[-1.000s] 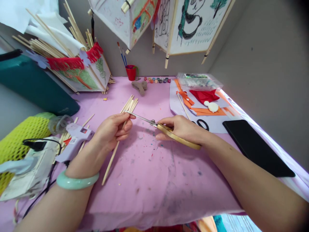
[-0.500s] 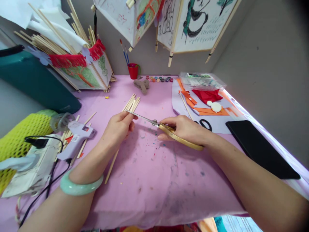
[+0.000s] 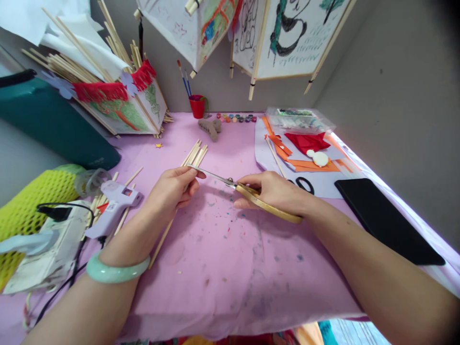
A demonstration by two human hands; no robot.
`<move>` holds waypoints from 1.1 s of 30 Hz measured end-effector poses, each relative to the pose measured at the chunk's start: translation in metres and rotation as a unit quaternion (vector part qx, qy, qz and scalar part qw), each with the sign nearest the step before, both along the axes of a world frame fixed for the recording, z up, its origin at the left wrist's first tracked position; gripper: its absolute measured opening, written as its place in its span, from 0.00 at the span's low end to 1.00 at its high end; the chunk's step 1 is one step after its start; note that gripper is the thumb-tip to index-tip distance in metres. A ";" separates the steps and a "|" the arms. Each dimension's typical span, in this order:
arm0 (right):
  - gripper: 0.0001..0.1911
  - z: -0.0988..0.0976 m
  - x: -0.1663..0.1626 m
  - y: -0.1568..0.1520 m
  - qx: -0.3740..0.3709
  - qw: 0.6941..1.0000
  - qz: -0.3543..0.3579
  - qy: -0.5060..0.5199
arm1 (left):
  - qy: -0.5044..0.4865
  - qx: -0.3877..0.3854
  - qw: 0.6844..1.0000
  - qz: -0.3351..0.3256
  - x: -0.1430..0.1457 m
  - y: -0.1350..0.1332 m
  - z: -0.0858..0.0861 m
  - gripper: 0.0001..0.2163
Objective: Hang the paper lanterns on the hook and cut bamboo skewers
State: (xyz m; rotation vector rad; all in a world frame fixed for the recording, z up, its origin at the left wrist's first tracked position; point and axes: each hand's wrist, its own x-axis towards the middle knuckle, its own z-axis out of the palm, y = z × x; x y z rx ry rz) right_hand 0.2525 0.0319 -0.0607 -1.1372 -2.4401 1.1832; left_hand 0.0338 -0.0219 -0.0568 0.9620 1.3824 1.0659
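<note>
My right hand (image 3: 271, 191) grips gold-handled scissors (image 3: 268, 207), their blades pointing left. The blades reach the pinched thumb and fingertips of my left hand (image 3: 178, 188), so what lies between them is hidden. Closed around a thin wooden stick (image 3: 162, 243), my left hand has the stick's long end slanting down toward the table's near left. Just beyond the left fingers, several cut wooden sticks (image 3: 196, 154) lie in a bundle on the pink cloth. A pale green bangle (image 3: 117, 269) circles my left wrist.
A lilac glue gun (image 3: 115, 208) and a white power strip (image 3: 39, 254) with cables lie at left. Behind them stand a teal bottle (image 3: 53, 120) and a stick-filled lantern box (image 3: 118, 110). At right are a black tablet-like slab (image 3: 388, 220) and orange paper strips (image 3: 312, 166). Lanterns (image 3: 291, 43) hang above.
My left hand has turned slightly, and the stick's lower end has swung a little to the left. The scissors and right hand stay nearly in place.
</note>
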 end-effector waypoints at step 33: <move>0.22 0.003 -0.002 -0.002 -0.002 1.000 -0.008 -0.003 | 0.007 -0.005 1.000 0.015 0.006 -0.002 0.003 0.06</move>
